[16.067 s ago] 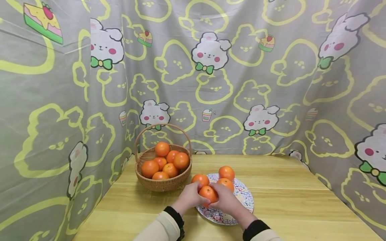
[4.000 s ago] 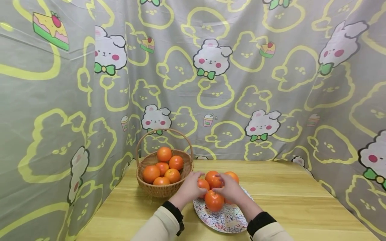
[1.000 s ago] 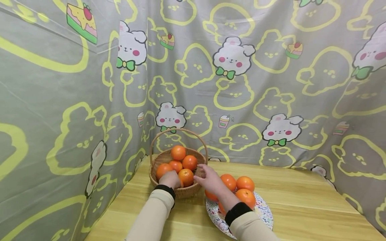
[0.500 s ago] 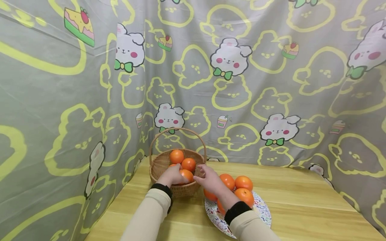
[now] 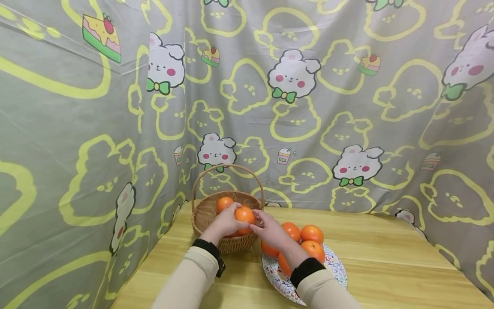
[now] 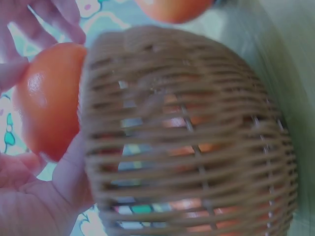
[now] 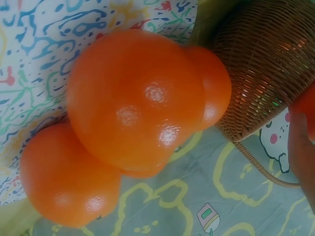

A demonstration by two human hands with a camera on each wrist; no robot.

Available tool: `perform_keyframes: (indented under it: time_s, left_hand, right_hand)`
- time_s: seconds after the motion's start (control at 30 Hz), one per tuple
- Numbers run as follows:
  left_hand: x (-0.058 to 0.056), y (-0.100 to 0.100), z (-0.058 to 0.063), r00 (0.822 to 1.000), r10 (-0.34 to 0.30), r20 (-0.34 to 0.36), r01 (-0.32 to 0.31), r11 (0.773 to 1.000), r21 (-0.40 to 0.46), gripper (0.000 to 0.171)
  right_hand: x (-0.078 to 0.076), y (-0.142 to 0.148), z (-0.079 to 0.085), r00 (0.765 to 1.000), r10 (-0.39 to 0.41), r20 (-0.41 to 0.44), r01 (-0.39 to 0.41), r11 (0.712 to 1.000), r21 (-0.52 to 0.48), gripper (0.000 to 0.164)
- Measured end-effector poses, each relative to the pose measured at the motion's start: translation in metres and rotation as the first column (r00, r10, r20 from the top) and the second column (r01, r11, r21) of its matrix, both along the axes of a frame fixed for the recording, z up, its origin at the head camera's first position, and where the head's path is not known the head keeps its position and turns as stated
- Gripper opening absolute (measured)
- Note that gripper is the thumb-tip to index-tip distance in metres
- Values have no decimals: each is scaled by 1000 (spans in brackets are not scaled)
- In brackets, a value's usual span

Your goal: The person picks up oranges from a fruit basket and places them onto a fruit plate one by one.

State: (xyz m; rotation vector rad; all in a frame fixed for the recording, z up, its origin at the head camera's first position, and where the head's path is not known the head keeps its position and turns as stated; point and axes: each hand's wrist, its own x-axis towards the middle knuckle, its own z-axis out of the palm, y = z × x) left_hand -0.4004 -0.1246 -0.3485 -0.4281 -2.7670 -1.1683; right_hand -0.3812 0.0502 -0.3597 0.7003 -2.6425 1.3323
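In the head view an orange [image 5: 245,215] is held between both hands at the right front of the wicker basket [image 5: 202,214]. My left hand [image 5: 224,224] grips it from the left, fingers over the far side and thumb in front. On its right side my right hand [image 5: 270,231] has curled fingers and thumb at the peel. The left wrist view shows this orange [image 6: 51,101] with fingers around it, partly hidden by the basket wall [image 6: 197,128]. Another orange [image 5: 224,204] sits in the basket behind the left hand; more peel shows under the held one.
Beside the basket on the wooden table [image 5: 386,257] lies a patterned plate [image 5: 335,268] with several oranges [image 5: 313,251], partly covered by the right forearm. The basket's tall handle [image 5: 227,166] arches over it. A patterned curtain [image 5: 247,103] encloses the table's back and sides.
My left hand has reached into the basket, taken an orange and raised it rightward to my right hand, which stayed by the rim. Earlier, oranges went from basket to plate; fewer are in the basket.
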Motion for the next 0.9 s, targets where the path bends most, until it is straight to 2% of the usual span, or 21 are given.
perform_keyframes:
  time_s: [0.27, 0.37, 0.47, 0.63, 0.9]
  left_hand:
    - [8, 13, 3, 998, -53, -24, 53, 999, 7, 70]
    - [11, 17, 4, 994, -101, -40, 102, 994, 26, 70]
    - [15, 23, 5, 990, -123, -71, 125, 992, 21, 71]
    - [21, 34, 2, 988, -94, -126, 93, 996, -17, 75]
    - [30, 48, 4, 987, -64, -144, 54, 996, -75, 74]
  right_hand:
    - [2, 7, 0, 996, -58, 67, 63, 995, -78, 50]
    - [3, 12, 1, 995, -64, 71, 72, 991, -113, 53]
    - [4, 17, 1, 995, -68, 71, 77, 988, -130, 57]
    - [9, 27, 2, 994, -74, 84, 85, 986, -146, 58]
    - [13, 40, 3, 993, -79, 89, 94, 978, -188, 56]
